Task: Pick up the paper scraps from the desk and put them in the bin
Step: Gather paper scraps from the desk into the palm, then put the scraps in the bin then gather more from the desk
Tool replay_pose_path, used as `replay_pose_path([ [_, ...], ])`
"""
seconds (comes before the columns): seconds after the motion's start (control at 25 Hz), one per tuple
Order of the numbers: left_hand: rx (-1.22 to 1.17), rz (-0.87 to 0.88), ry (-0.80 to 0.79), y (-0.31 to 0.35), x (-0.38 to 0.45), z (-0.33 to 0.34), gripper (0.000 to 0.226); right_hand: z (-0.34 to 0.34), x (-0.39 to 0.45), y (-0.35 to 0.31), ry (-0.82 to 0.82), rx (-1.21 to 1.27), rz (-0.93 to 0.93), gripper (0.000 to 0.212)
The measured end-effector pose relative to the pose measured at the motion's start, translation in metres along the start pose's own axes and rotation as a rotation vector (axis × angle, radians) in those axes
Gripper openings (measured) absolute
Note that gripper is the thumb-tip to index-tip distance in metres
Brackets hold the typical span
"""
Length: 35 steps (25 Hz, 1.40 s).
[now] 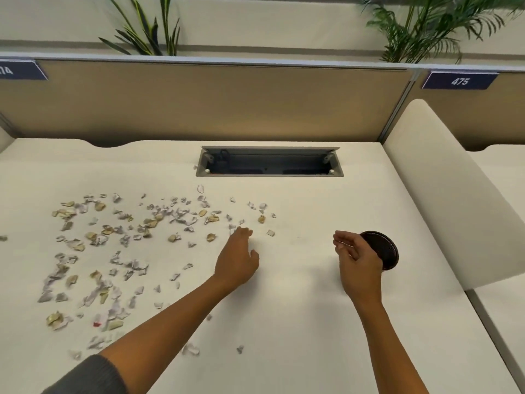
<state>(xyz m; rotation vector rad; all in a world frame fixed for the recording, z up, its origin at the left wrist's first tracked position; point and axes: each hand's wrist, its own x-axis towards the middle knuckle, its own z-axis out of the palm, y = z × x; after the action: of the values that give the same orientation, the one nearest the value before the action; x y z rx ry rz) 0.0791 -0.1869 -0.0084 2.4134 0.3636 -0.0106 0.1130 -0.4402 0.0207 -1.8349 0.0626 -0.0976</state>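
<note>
Starting at the left, the scraps (113,251) lie scattered over the left half of the desk (298,308) — small torn bits, white and tan, some curled. We judge them nearly weightless and limp, apt to slide or flutter if brushed, so each wants a fingertip pinch at a raised edge, or several raked into a heap first. Our left hand (237,258) reaches to the right fringe of the scatter, fingers curled down onto a white bit; whether they have it pinched we cannot tell. One lone scrap (270,232) lies just beyond. Our right hand (358,261) hovers beside the bin (386,248) — fingers loosely curled together, seemingly holding nothing.
</note>
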Motion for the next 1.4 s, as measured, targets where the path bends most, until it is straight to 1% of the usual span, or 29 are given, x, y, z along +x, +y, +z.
replay_pose_path([
  [0.12, 0.084, -0.102, 0.078, -0.049, 0.004, -0.026, 0.065, 0.018, -0.010, 0.001, -0.073, -0.042, 0.009, 0.033],
  [0.24, 0.116, -0.176, 0.147, -0.081, 0.024, -0.060, 0.066, 0.035, -0.016, 0.003, -0.151, -0.083, 0.015, 0.032],
  [0.32, 0.150, -0.188, 0.116, -0.094, 0.038, -0.076, 0.070, 0.044, -0.018, 0.004, -0.197, -0.107, 0.007, 0.031],
  [0.4, 0.145, -0.210, 0.034, -0.101, 0.045, -0.081, 0.077, 0.054, -0.018, 0.005, -0.227, -0.122, 0.005, 0.030],
  [0.48, 0.069, -0.245, -0.022, -0.104, 0.045, -0.079, 0.082, 0.063, -0.016, 0.006, -0.254, -0.141, 0.008, 0.029],
  [0.56, 0.034, -0.242, -0.049, -0.107, 0.043, -0.074, 0.084, 0.075, -0.012, 0.007, -0.297, -0.175, 0.008, 0.027],
  [0.64, 0.084, -0.221, -0.080, -0.109, 0.041, -0.070, 0.076, 0.090, -0.003, 0.006, -0.348, -0.199, 0.006, 0.025],
  [0.76, 0.215, -0.115, -0.051, -0.109, 0.041, -0.068, 0.050, 0.115, 0.018, 0.003, -0.404, -0.276, -0.063, 0.027],
  [0.84, 0.283, -0.045, -0.007, -0.107, 0.040, -0.068, 0.029, 0.136, 0.038, 0.001, -0.432, -0.397, -0.122, 0.035],
  [0.88, 0.306, -0.037, 0.007, -0.106, 0.039, -0.068, 0.023, 0.147, 0.049, -0.001, -0.451, -0.445, -0.133, 0.040],
  [1.0, 0.374, -0.055, 0.054, -0.105, 0.031, -0.069, 0.022, 0.181, 0.076, -0.003, -0.538, -0.554, -0.084, 0.063],
  [1.08, 0.381, -0.047, 0.068, -0.108, 0.024, -0.069, 0.022, 0.200, 0.083, 0.001, -0.588, -0.628, -0.047, 0.073],
  [1.2, 0.355, -0.027, 0.042, -0.115, 0.022, -0.071, 0.022, 0.224, 0.075, 0.006, -0.657, -0.690, -0.080, 0.075],
  [1.4, 0.205, -0.130, 0.073, -0.118, 0.032, -0.081, 0.030, 0.251, 0.047, -0.004, -0.814, -0.668, -0.203, 0.081],
])
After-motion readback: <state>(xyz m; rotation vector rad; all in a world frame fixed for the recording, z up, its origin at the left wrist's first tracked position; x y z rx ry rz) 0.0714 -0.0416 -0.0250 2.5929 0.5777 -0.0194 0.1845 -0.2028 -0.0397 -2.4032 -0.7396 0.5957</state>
